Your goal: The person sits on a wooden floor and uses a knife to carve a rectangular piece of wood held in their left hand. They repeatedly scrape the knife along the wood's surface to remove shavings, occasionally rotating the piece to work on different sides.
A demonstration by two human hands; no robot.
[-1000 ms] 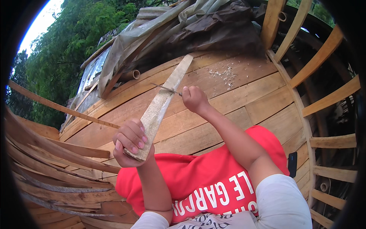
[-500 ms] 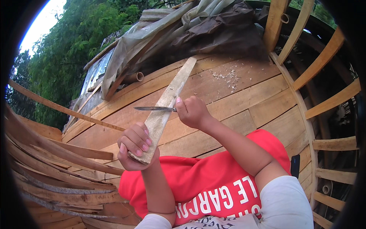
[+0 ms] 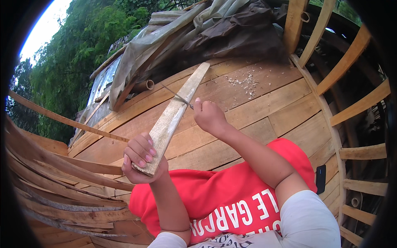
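My left hand [image 3: 141, 158] is closed around the near end of a long, pale wooden board [image 3: 173, 115]. The board slants up and away to the right over the plank floor, narrowing toward its far end. My right hand [image 3: 209, 118] grips a knife [image 3: 178, 96], its handle mostly hidden in my fist. The thin dark blade lies across the board past its middle and points to the far left. The thumb rests near the base of the blade.
Wood shavings [image 3: 246, 84] are scattered on the plank floor [image 3: 256, 109]. Upright wooden slats [image 3: 364, 153] line the right side, and long wooden strips [image 3: 70, 175] curve along the left. Crumpled plastic sheeting [image 3: 149, 45] hangs beyond a bamboo tube [image 3: 144, 86]. A dark phone-like object [image 3: 320, 179] lies by my right leg.
The knife has moved farther up the board, and its blade has swung from nearly level to tilted, tip up toward the far left. My left hand and the board have shifted slightly left.
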